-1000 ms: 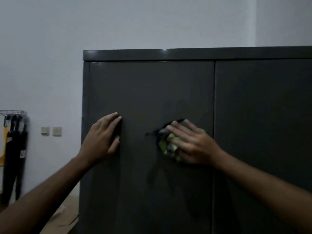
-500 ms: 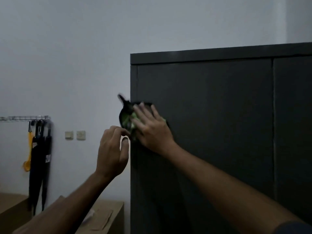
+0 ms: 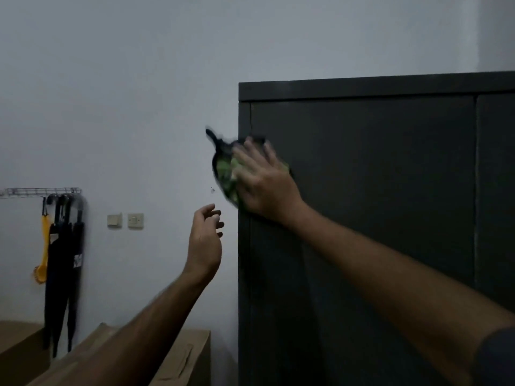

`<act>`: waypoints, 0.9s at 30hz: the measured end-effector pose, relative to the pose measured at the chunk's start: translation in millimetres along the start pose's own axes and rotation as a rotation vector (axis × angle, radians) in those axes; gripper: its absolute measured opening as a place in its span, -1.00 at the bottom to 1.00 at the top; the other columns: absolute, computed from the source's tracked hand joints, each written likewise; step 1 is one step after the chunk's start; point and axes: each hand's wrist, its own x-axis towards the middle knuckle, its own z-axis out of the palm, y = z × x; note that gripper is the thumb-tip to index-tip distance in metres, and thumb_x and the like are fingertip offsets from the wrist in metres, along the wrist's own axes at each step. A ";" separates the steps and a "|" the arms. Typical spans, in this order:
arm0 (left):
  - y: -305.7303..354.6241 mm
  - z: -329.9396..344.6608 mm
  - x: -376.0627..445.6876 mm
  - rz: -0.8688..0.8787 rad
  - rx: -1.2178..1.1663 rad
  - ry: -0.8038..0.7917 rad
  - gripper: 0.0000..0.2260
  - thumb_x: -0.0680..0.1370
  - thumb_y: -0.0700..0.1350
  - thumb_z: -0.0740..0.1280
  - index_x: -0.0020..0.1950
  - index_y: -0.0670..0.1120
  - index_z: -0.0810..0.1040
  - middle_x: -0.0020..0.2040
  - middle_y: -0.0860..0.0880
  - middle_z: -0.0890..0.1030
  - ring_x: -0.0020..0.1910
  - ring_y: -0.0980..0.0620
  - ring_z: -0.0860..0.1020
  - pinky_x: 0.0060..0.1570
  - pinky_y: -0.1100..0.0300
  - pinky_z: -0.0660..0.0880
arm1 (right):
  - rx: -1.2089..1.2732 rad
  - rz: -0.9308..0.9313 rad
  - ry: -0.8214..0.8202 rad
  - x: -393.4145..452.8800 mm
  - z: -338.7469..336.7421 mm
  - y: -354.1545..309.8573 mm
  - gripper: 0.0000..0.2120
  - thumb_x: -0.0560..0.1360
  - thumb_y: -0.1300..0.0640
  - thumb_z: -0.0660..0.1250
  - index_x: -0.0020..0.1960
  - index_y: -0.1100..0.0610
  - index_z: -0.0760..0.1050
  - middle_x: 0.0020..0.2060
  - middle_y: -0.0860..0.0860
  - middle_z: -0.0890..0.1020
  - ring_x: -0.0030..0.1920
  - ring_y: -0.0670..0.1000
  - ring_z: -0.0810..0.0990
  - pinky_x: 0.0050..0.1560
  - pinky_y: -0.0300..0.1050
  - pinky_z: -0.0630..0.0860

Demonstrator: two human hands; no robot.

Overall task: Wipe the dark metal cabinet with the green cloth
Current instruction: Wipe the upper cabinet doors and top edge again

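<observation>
Since half a second ago, the left hand has dropped lower and drifted away from the cabinet's left edge, and it now hangs in the air at about 7 o'clock from the cloth, touching nothing, fingers loosely curled and empty. The right hand presses the green cloth flat against the upper left corner of the dark metal cabinet, fingers spread straight and pointing toward 11 o'clock. Part of the cloth sticks out past the cabinet's left edge, with a dark blurred tip flicking up at 10 o'clock.

On the white wall, at 9 o'clock from the left hand, sit 2 switch plates. Further left, dark umbrellas and a yellow brush hang from a metal rack. Brown cardboard boxes stand below, by the cabinet's foot.
</observation>
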 end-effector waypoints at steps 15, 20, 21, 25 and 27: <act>-22.8 6.7 0.7 -0.073 -0.161 -0.076 -0.67 0.73 -0.07 -0.02 0.32 -0.12 0.45 0.14 -0.12 0.59 0.06 -0.09 0.61 0.00 0.03 0.59 | 0.061 0.029 0.077 -18.9 7.0 -0.4 -0.63 0.59 -0.03 0.19 0.33 0.06 0.53 0.48 0.13 0.38 0.53 0.21 0.24 0.49 0.24 0.17; -22.3 2.8 -5.9 -0.230 -0.173 -0.051 -0.70 0.69 -0.08 0.03 0.19 -0.16 0.51 0.11 -0.12 0.60 -0.04 -0.09 0.57 -0.13 0.10 0.53 | 0.116 -0.312 -0.186 -169.2 13.7 -49.6 -0.63 0.57 0.01 0.20 0.34 0.03 0.54 0.51 0.10 0.33 0.55 0.18 0.21 0.51 0.24 0.18; -22.3 1.0 -10.5 -0.219 -0.127 -0.098 -0.70 0.69 -0.07 0.03 0.19 -0.12 0.52 0.11 -0.09 0.61 -0.02 -0.06 0.59 -0.12 0.11 0.54 | 0.122 -0.373 -0.266 -188.3 9.7 -53.9 -0.62 0.56 -0.01 0.22 0.33 0.01 0.54 0.51 0.07 0.34 0.55 0.16 0.21 0.52 0.23 0.15; -31.2 -15.1 -40.2 -0.034 0.098 -0.255 -0.81 0.69 -0.11 0.15 0.18 -0.05 0.53 0.07 0.00 0.61 0.05 0.02 0.59 -0.09 0.20 0.53 | 0.233 -0.441 -0.526 -226.4 -13.1 -67.1 -0.59 0.43 0.03 0.33 0.27 0.02 0.57 0.45 0.00 0.45 0.53 0.08 0.27 0.53 0.20 0.14; -39.1 -27.4 -60.5 0.031 0.163 -0.268 -0.88 0.66 -0.15 0.23 0.11 -0.02 0.54 0.01 0.02 0.60 0.00 0.04 0.59 -0.10 0.22 0.54 | 0.352 -0.297 -0.494 -231.2 -23.4 -81.5 -0.60 0.42 0.09 0.28 0.24 0.08 0.58 0.36 0.04 0.53 0.46 0.12 0.40 0.48 0.18 0.27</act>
